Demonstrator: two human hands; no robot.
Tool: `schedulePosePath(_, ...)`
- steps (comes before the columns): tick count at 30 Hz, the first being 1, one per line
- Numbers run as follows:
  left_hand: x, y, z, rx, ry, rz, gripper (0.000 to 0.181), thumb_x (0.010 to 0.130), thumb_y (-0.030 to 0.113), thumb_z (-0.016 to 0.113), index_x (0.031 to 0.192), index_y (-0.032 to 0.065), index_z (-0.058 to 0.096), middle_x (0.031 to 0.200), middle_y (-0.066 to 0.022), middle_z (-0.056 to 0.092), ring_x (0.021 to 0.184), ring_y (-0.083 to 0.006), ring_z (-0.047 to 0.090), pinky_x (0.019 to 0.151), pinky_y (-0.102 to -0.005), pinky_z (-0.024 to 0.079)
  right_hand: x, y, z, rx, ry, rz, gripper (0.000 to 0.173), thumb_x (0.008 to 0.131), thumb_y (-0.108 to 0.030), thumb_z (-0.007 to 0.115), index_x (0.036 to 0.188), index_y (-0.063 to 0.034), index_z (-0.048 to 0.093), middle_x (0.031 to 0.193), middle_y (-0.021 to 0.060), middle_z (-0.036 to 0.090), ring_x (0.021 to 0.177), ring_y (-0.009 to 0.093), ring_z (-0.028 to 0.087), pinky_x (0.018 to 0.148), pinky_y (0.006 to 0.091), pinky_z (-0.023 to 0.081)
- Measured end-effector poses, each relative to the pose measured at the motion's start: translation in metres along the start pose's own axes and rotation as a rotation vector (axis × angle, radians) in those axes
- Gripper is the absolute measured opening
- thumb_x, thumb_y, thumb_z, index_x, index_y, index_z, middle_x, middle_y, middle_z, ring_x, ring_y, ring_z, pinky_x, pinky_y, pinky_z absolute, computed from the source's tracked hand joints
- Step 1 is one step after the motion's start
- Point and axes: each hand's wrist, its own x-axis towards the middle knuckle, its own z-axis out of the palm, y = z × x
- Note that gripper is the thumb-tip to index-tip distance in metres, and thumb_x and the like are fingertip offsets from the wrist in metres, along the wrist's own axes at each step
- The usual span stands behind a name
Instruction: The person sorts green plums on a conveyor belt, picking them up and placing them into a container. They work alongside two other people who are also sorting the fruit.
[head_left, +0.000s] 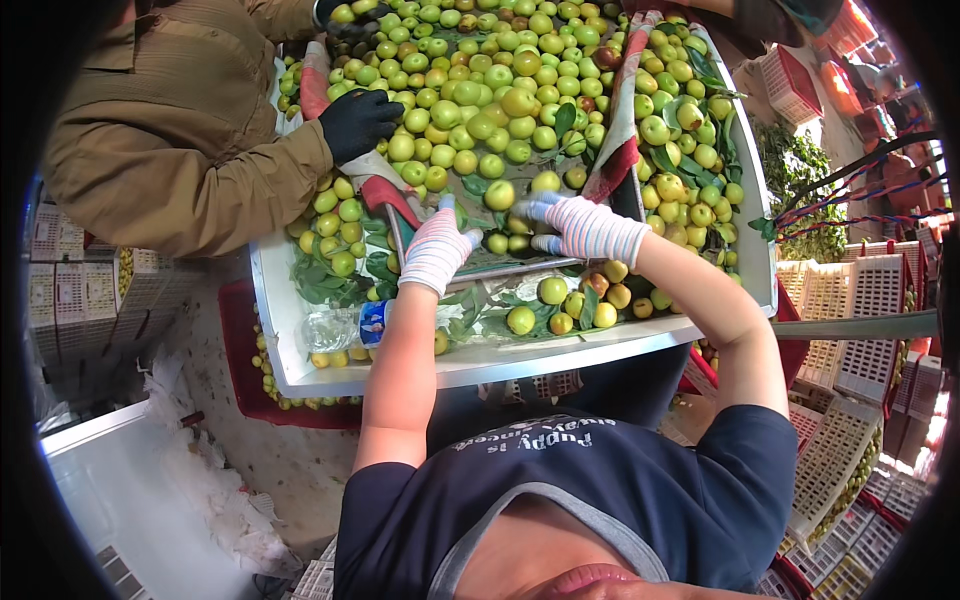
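My left hand (441, 247), in a striped knit glove, rests at the near left corner of the inner sorting tray (517, 266), its fingers apart and no fruit seen in it. My right hand (589, 225), gloved alike, reaches in from the right with fingers spread and blurred. Small green jujube-like fruits (517, 244) lie at its fingertips; whether it touches them is unclear. Between my hands sits a yellow-green fruit (499, 195). A thick spread of such fruit (480, 112) covers the tray's far part, with some leaves among it.
A co-worker's black-gloved hand (360, 124) rests on fruit at the left. Red-and-white cloth (619, 169) lines the tray's sides. Around it runs a white-rimmed outer bin (480, 367) with fruit, leaves and a plastic bottle (341, 330). Plastic crates (840, 442) stand at right.
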Motion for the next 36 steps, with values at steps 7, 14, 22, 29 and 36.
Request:
schedulePosePath(7,0.001,0.005,-0.005,-0.022,-0.017,-0.055,0.099,0.07,0.032,0.074,0.143,-0.0012,0.016,0.129,-0.0304,0.046,0.12,-0.036,0.049,0.101,-0.0362,0.039,0.086,0.024,-0.011,-0.284,0.632,0.181,0.052,0.084,-0.04,0.056,0.13,-0.0173,0.046,0.138,0.0151,0.039,0.126,0.036,0.037,0.1,0.049,0.034)
schedulePosePath(14,-0.002,0.006,-0.008,-0.148,0.158,-0.024,0.114,0.067,0.037,0.078,0.142,-0.005,0.003,0.131,-0.0333,0.042,0.115,-0.0381,0.051,0.097,-0.0377,0.042,0.074,0.01,0.01,-0.394,0.223,-0.111,0.051,0.08,-0.048,0.055,0.124,-0.0215,0.054,0.135,0.0061,0.043,0.127,0.041,0.032,0.103,0.0591,0.025)
schedulePosePath(22,-0.006,0.01,-0.011,-0.059,0.039,-0.061,0.114,0.07,0.034,0.075,0.142,-0.0072,-0.003,0.117,-0.0313,0.055,0.104,-0.0375,0.059,0.091,-0.0386,0.046,0.048,0.016,-0.043,0.03,0.195,-0.076,0.034,0.084,-0.028,0.059,0.113,-0.0108,0.059,0.112,0.0115,0.06,0.111,0.035,0.051,0.094,0.0403,0.043)
schedulePosePath(29,-0.001,0.006,-0.013,-0.139,0.054,-0.103,0.116,0.07,0.032,0.076,0.143,-0.0029,-0.007,0.121,-0.031,0.052,0.108,-0.0373,0.057,0.095,-0.0378,0.044,0.07,-0.009,0.0,-0.387,0.211,0.086,0.062,0.084,-0.055,0.048,0.133,-0.0178,0.044,0.141,0.0132,0.036,0.13,0.036,0.032,0.105,0.0553,0.025)
schedulePosePath(36,-0.001,0.002,-0.01,-0.162,0.021,-0.069,0.115,0.071,0.039,0.076,0.144,-0.0029,-0.003,0.124,-0.0296,0.051,0.114,-0.0377,0.053,0.098,-0.0365,0.041,0.101,-0.018,-0.026,0.027,0.375,-0.081,0.047,0.082,-0.031,0.061,0.124,-0.0123,0.051,0.11,0.0165,0.059,0.1,0.034,0.058,0.087,0.0408,0.047)
